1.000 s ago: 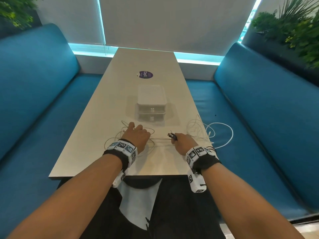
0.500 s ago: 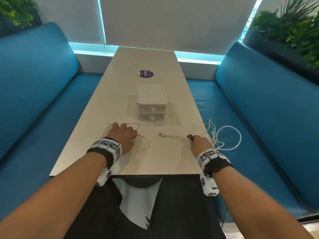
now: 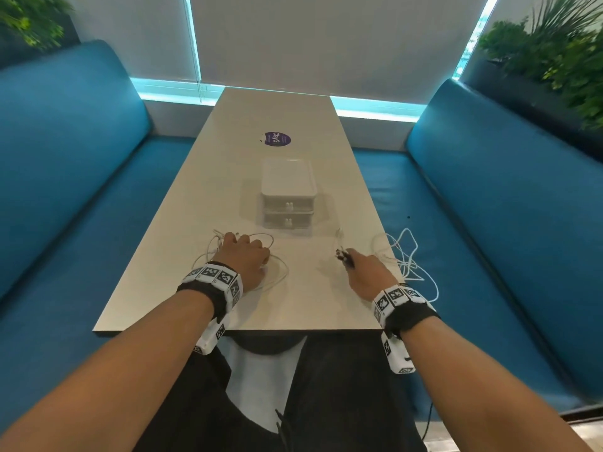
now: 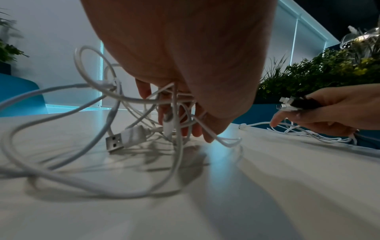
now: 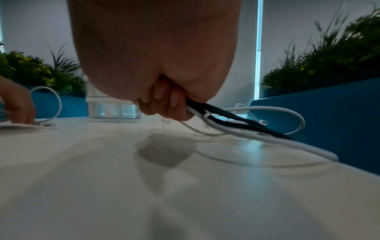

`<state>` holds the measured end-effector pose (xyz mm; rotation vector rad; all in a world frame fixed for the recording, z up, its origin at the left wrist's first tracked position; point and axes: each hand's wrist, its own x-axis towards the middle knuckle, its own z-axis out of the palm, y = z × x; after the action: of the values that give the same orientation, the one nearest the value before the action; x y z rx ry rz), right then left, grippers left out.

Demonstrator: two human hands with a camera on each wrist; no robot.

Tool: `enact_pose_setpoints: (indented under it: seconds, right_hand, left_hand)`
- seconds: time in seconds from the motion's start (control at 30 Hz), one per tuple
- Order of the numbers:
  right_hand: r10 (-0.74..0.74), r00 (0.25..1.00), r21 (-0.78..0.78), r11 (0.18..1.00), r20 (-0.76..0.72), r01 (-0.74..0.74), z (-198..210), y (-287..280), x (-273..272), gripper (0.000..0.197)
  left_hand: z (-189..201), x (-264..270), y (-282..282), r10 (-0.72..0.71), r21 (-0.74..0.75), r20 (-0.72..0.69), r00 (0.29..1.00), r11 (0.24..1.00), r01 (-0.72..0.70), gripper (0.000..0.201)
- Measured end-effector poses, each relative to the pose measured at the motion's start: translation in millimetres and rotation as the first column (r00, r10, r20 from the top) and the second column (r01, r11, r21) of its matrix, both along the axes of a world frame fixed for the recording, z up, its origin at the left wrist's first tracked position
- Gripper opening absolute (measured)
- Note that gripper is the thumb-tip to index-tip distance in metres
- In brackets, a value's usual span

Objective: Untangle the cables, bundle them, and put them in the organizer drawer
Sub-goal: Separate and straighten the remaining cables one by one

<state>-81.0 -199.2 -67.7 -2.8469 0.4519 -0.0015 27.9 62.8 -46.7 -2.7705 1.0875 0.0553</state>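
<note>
- Nearest, on the left of the table, the left hand sits with fingers curled down into a loose white cable tangle, several strands threaded between them; a USB plug lies on the surface just under the fingertips
- To the right, well apart, the right hand pinches a clutch of cable ends, black and white, plug tips pointing far-left; the white cords trail right, over the table's right edge
- No strand visibly bridges the two piles, so separation looks done; bundling likely comes next
- Farther, centred between both hands, the organizer drawer stands shut, its fronts facing near; the right hand looks slightly nearer
</note>
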Motion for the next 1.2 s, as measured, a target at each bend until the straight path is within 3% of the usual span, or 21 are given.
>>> enact_pose_setpoints:
  seconds: [0.07, 0.2, 0.33, 0.43, 0.57, 0.73, 0.9, 1.07, 1.13, 1.2]
  right_hand:
    - [-0.039, 0.997, -0.029, 0.999, -0.060, 0.037, -2.9, 0.8, -0.4, 0.022]
    - [-0.325, 0.932, -0.029, 0.945, -0.160, 0.324, 6.2, -25.5, -6.7, 0.024]
    - [-0.452, 0.862, -0.057, 0.890, -0.229, 0.452, 12.0, -51.4, -22.0, 0.026]
    - [-0.471, 0.858, -0.024, 0.879, -0.204, 0.477, 9.4, -43.9, -19.5, 0.024]
    - [-0.422, 0.902, 0.002, 0.906, -0.085, 0.424, 5.5, -32.1, -18.5, 0.024]
    - [-0.269, 0.961, 0.102, 0.956, -0.068, 0.275, 9.1, -13.6, -5.6, 0.032]
    - [-0.168, 0.985, 0.292, 0.941, -0.038, 0.172, 21.2, 10.8, 13.5, 0.030]
    - [-0.166, 0.986, 0.406, 0.901, 0.001, 0.151, 20.8, 37.6, 28.4, 0.035]
    - [-0.168, 0.985, 0.384, 0.909, -0.023, 0.164, 15.1, 43.8, 30.6, 0.034]
    - [-0.166, 0.985, 0.350, 0.921, -0.045, 0.171, 9.7, 47.3, 31.2, 0.033]
  left_hand:
    - [-1.6, -0.3, 1.4, 0.006, -0.008, -0.001, 1.000, 1.000, -0.006, 0.025]
    - [-3.9, -0.1, 4.7, 0.003, -0.030, 0.003, 1.000, 1.000, -0.003, 0.026]
    - [-5.8, 3.0, 8.7, 0.010, -0.026, 0.006, 1.000, 1.000, -0.010, 0.025]
    - [-5.1, 4.1, 5.1, -0.003, -0.020, -0.003, 1.000, 1.000, 0.003, 0.025]
    - [-1.9, 2.3, -2.6, -0.028, -0.081, -0.025, 0.999, 0.996, 0.026, 0.032]
    - [-6.1, 1.1, -3.8, -0.083, -0.303, -0.032, 0.996, 0.951, 0.069, 0.046]
    - [-8.7, 3.0, -8.2, -0.103, -0.410, -0.076, 0.992, 0.910, 0.063, 0.052]
    - [-3.4, 2.5, -4.5, -0.063, -0.438, -0.162, 0.985, 0.899, -0.014, 0.065]
    - [-1.2, 0.6, -0.9, -0.031, -0.426, -0.257, 0.966, 0.901, -0.085, 0.061]
    - [-3.0, 2.5, 4.2, -0.018, -0.390, -0.300, 0.954, 0.915, -0.105, 0.043]
